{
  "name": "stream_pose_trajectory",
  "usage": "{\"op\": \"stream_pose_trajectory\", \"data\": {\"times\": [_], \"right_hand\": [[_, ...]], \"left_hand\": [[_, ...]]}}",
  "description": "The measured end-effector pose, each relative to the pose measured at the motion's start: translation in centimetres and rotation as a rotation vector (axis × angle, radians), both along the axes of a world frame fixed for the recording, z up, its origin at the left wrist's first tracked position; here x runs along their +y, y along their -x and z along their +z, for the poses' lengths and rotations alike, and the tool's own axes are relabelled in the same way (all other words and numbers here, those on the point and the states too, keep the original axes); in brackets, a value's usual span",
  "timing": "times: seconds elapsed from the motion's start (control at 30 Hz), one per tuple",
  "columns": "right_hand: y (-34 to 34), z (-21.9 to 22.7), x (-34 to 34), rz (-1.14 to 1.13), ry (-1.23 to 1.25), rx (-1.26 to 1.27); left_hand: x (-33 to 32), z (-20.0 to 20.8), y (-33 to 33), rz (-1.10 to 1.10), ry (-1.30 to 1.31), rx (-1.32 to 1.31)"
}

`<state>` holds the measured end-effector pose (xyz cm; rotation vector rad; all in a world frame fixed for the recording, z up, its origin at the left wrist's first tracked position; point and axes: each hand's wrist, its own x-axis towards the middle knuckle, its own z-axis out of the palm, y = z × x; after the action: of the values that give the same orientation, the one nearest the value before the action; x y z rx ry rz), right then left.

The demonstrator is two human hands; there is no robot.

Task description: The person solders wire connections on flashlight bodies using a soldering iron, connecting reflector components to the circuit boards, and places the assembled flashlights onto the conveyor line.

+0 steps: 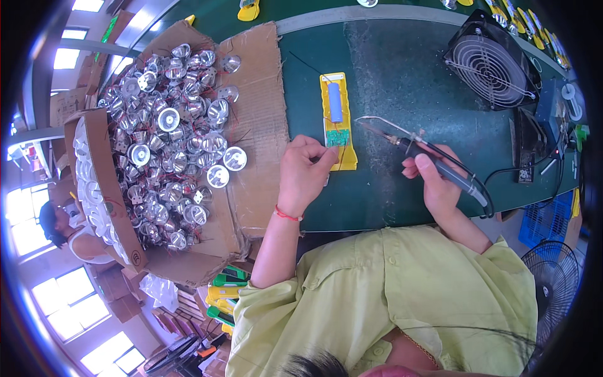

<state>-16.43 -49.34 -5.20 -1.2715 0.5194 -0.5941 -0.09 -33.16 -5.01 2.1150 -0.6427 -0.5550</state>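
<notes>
A yellow plastic housing (pixel 349 158) lies on the green bench, holding a blue cylindrical battery (pixel 335 103) and a small green circuit board (pixel 338 137). Thin wires run around the board, and a black one sticks out past the far end. My left hand (pixel 306 164) is at the housing's left edge beside the board, thumb and fingers pinched together; what they hold is hidden. In my right hand (pixel 438 182) is a soldering iron (pixel 433 164) with a thin metal guide tube along it. Its tip points left toward the housing, apart from it.
A cardboard box (pixel 254 113) full of shiny reflector cups (pixel 168 119) with wires stands at the left. At the far right sits a black fan with a wire guard (pixel 490 69). An iron stand (pixel 524 144) and cables are near the right edge. Yellow parts (pixel 249 9) line the far side.
</notes>
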Motion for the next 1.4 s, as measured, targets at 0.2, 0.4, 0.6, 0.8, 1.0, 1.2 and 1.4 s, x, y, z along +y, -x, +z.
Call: {"op": "stream_pose_trajectory", "data": {"times": [0.2, 0.4, 0.6, 0.8, 1.0, 1.2, 1.4], "right_hand": [[3.7, -0.5, -1.9, -0.058, 0.088, 0.071], [11.5, 0.4, -5.4, -0.594, 0.336, 0.108], [18.5, 2.7, -10.2, -1.092, 0.528, 0.222], [16.2, 2.2, -10.0, -0.926, 0.520, 0.015], [10.0, 1.3, -5.7, -0.274, 0.595, 0.141], [2.7, 0.7, -4.4, -0.055, 0.495, 0.162], [0.8, -2.1, -5.3, -0.034, 0.481, 0.113]], "left_hand": [[-0.4, -0.7, -0.1, -0.080, -0.011, -0.074], [0.4, -0.6, 0.2, -0.036, 0.052, -0.041], [0.2, 2.0, 0.2, 0.314, 0.183, 0.155], [-1.3, 2.4, -0.2, -0.114, -0.245, -0.145], [-9.4, 4.0, -9.7, -0.189, -0.164, -0.421], [-17.3, 2.4, -22.7, 0.194, -0.230, -0.834], [-14.8, -2.5, -31.6, -0.002, -0.278, -0.751]]}}
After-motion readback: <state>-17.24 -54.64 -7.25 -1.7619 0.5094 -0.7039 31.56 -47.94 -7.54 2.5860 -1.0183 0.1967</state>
